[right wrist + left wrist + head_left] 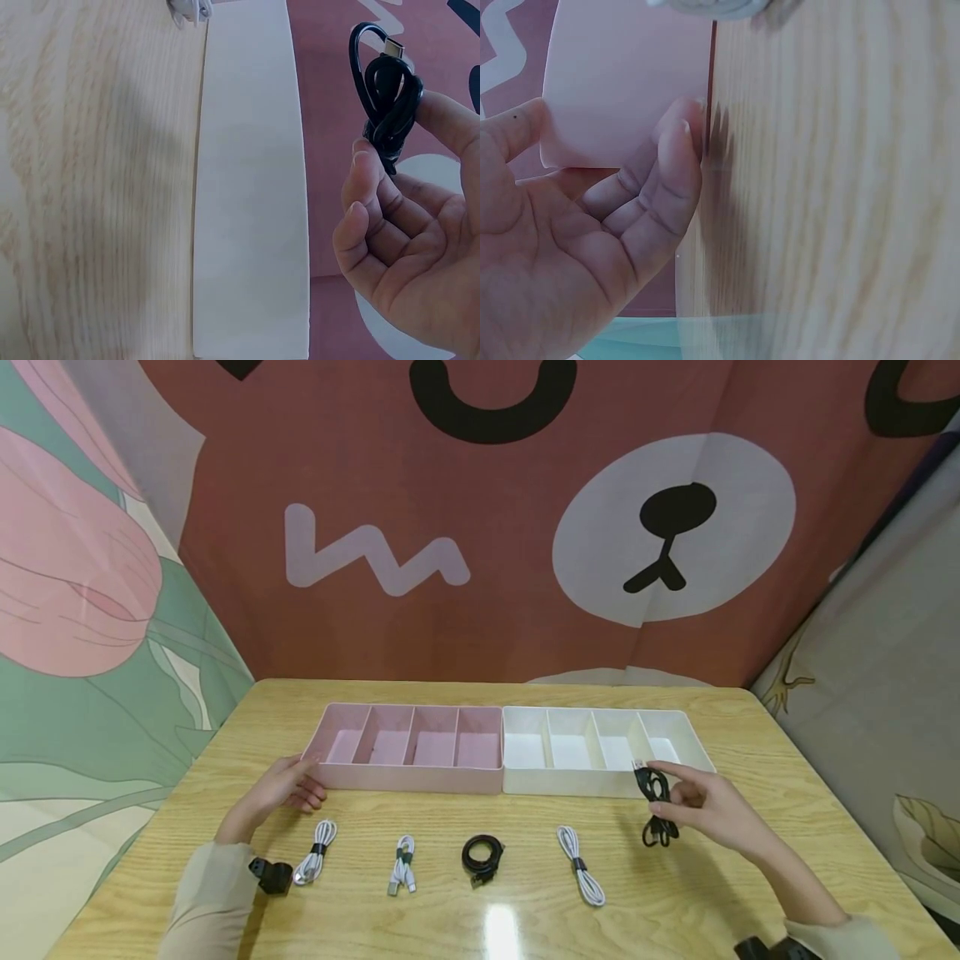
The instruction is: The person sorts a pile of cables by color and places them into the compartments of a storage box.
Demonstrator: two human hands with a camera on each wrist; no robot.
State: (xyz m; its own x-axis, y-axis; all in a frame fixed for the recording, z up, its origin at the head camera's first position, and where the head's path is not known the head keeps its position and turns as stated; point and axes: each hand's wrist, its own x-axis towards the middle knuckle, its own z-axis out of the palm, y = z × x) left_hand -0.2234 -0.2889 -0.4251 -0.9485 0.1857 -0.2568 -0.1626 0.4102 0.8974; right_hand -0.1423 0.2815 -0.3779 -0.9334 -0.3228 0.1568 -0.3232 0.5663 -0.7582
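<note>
My right hand point(705, 806) pinches a bundled black cable point(656, 806) just before the white tray point(517, 781) (left fingers point(307, 795) relaxed by the pink tray point(405, 777)), likely needing lowering into a compartment.

The light is bright and even, with a white glare spot on the near edge of the table point(501, 932). The head view bends at its edges. The left wrist view is blurred, with soft shadows on the wood.

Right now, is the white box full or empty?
Empty. All four sections of the white box show bare white bottoms. The black cable is pinched in the right hand at the box's front edge, not inside.
</note>
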